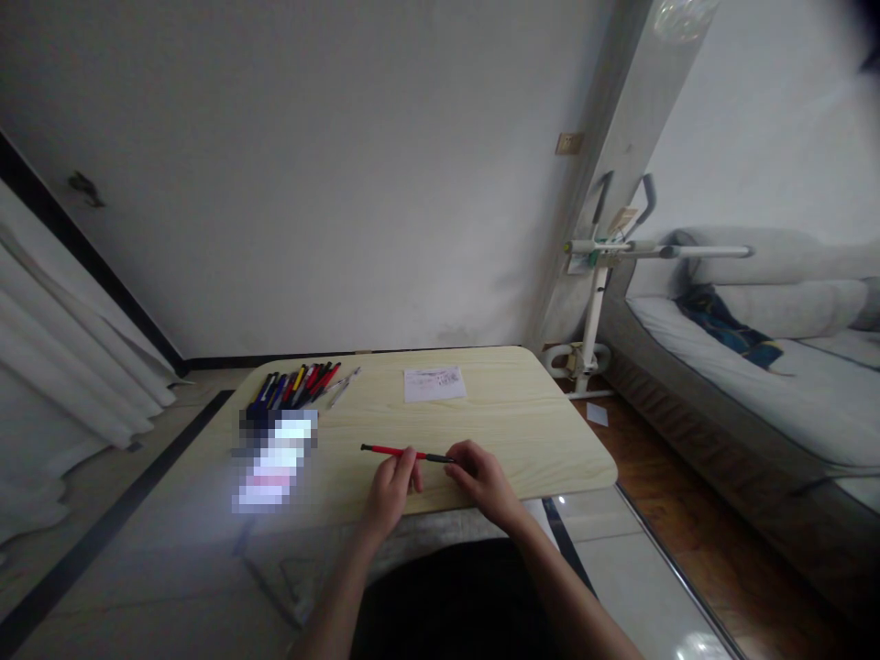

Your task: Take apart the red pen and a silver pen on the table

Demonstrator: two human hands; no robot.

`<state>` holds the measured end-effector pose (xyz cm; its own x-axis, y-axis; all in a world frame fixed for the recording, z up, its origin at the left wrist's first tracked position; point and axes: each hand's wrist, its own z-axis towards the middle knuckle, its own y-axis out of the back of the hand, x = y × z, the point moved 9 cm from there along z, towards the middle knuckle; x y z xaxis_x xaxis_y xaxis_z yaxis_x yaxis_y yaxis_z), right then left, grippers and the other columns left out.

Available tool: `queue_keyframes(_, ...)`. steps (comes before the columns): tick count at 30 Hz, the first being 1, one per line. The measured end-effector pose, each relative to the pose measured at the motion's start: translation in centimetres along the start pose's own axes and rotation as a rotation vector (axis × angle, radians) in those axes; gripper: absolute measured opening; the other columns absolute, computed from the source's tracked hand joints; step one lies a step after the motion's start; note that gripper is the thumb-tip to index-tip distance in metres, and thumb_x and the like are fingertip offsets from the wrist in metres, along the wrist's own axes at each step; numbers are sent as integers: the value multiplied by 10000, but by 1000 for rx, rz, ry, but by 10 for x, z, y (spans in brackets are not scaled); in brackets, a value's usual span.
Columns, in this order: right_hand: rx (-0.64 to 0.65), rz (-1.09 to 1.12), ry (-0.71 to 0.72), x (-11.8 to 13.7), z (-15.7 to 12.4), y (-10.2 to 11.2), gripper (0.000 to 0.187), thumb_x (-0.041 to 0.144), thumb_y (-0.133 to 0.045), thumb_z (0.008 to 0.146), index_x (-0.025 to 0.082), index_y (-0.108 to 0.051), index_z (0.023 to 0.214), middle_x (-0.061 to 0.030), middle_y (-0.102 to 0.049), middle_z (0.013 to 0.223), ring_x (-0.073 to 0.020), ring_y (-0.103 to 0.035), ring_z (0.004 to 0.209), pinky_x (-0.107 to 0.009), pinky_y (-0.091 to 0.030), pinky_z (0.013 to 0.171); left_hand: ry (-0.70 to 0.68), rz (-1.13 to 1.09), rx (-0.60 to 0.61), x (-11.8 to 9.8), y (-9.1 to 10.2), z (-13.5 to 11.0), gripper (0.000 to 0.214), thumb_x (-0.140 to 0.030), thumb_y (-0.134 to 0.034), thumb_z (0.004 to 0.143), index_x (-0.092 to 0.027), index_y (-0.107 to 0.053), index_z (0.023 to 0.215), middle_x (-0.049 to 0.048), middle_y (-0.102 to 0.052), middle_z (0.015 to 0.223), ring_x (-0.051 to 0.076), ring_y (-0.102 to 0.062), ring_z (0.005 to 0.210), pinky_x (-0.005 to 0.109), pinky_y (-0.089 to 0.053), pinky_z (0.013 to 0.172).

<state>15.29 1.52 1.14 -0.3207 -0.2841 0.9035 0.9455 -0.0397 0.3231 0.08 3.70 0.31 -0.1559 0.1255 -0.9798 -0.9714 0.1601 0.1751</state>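
Pen: one slim red-and-black pen (386,450), straight, stick-like
Red stretch: long barrel on the left, running up to and past the left fingers
Left end: a small dark tip, free of both hands
Black stretch: dark section on the right, bare between the two hands
Left hand (393,481): pinches the pen about midway along its length
Right hand (481,469): fingers closed around the black end, covering its very tip
Tilt: nearly level across the view, left end slightly higher in the picture
Place: over the near part of the wooden tabletop (512,412)
Lettering: too small to tell
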Motion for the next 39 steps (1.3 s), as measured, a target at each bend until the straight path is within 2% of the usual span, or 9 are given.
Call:
queue_keyframes(9, 28, -12, 18, 5, -1, -1, 85, 253, -480, 830, 184, -529, 834, 7, -583, 694, -120, -522, 626, -226, -391, 589, 7, 72, 10, 7, -1, 1, 469, -478, -337, 846, -173, -506, 533, 20, -543, 508, 147, -519, 531, 247, -393, 573)
queue_keyframes(14, 57, -61, 16, 8, -1, -2, 213, 302, -421, 869, 179, -556, 760, 3, -572, 655, -115, -508, 594, -226, -380, 572, -9, 60, 27, 1, -2, 0, 463, -461, -336, 850, -171, -511, 534, 23, -546, 510, 147, -517, 537, 249, -393, 579)
queue_keyframes(17, 38, -37, 13, 8, -1, -2, 160, 307, -463, 845, 186, -563, 876, 8, -571, 666, -118, -515, 600, -226, -384, 570, -12, 46, 16, -2, -1, -1, 458, -461, -340, 849, -170, -517, 544, 24, -545, 511, 149, -516, 537, 254, -395, 581)
queue_keyframes(20, 22, -9, 7, 6, -1, -2, 261, 285, -558, 779, 195, -509, 1018, 23, -552, 673, -117, -508, 598, -220, -384, 555, -20, 37, -3, -5, 1, -2, 452, -461, -351, 845, -168, -517, 543, 26, -546, 516, 154, -523, 554, 259, -401, 603)
queue_keyframes(27, 8, -28, -1, 0, -1, -2, 99, 263, -539, 780, 183, -518, 834, 10, -549, 683, -118, -495, 610, -225, -388, 558, 2, 11, 20, 0, -1, 0, 452, -470, -346, 842, -164, -527, 563, 28, -557, 523, 151, -525, 542, 256, -400, 579)
queue_keyframes(31, 42, -9, 11, 5, -1, -4, 87, 262, -482, 828, 183, -515, 838, 4, -577, 686, -119, -518, 619, -228, -398, 582, 8, 23, 24, -2, -1, 0, 462, -479, -344, 839, -169, -516, 544, 26, -554, 518, 155, -530, 555, 259, -398, 596)
queue_keyframes(34, 56, -40, 17, 9, -1, -4, 162, 286, -429, 862, 181, -531, 793, 1, -578, 660, -119, -519, 608, -233, -395, 588, 13, 41, 16, -3, 0, -1, 466, -476, -347, 839, -171, -511, 527, 27, -558, 521, 157, -533, 569, 258, -397, 605)
queue_keyframes(37, 51, -20, 10, 9, -1, -4, 147, 301, -453, 850, 189, -538, 891, 9, -571, 659, -118, -514, 599, -230, -391, 573, 13, 24, 12, -3, 0, -1, 467, -467, -352, 839, -171, -511, 516, 25, -553, 509, 153, -527, 558, 255, -396, 603)
queue_keyframes(39, 39, 17, 0, 7, -1, -3, 238, 299, -540, 796, 199, -500, 1008, 23, -556, 664, -115, -500, 583, -222, -385, 545, 3, 5, 15, -4, 0, 0, 467, -461, -353, 842, -170, -514, 514, 22, -546, 498, 149, -521, 548, 254, -395, 599)
